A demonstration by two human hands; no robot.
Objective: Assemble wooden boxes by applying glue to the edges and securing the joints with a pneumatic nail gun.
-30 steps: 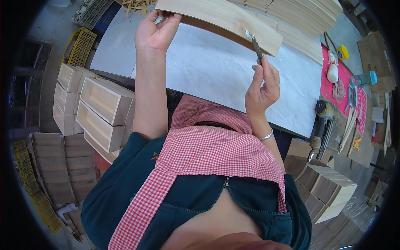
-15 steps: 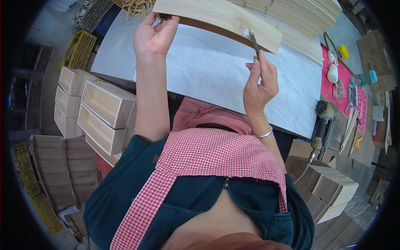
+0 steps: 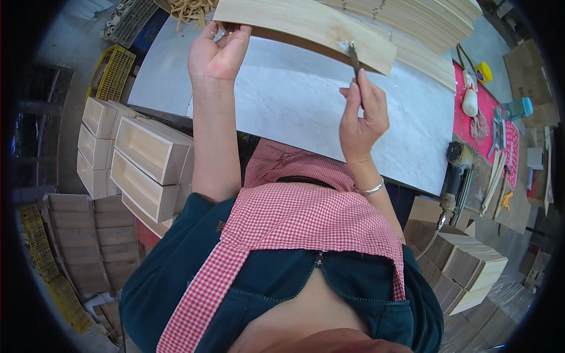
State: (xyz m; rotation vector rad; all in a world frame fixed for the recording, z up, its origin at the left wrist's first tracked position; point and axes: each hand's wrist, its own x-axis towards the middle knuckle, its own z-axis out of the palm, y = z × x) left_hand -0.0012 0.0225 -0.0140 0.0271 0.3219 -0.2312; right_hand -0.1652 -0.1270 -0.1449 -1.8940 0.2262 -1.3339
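I see a pale wooden board [image 3: 306, 26] held above the grey table top [image 3: 282, 100], near its far edge. The long axis of the board runs from the left to the right and goes a little down on the right side. Its surface is smooth, light wood with fine grain, and its lower edge looks dark.

The left hand [image 3: 216, 52] grips the left end of the board, with the fingers closed over the edge. The right hand [image 3: 364, 115] is closed around a thin dark tool [image 3: 354, 59]; the tip of the tool touches the board near its right end, where there is a small whitish spot.

Behind the board lie more pale boards [image 3: 424, 23] in a stack. Right of the board is a pink mat [image 3: 488, 112] with a white bottle [image 3: 469, 101] on it. Left of the board and below the table stand open wooden boxes [image 3: 147, 165], rectangular and of raw wood. The floor is concrete, like in a workshop.
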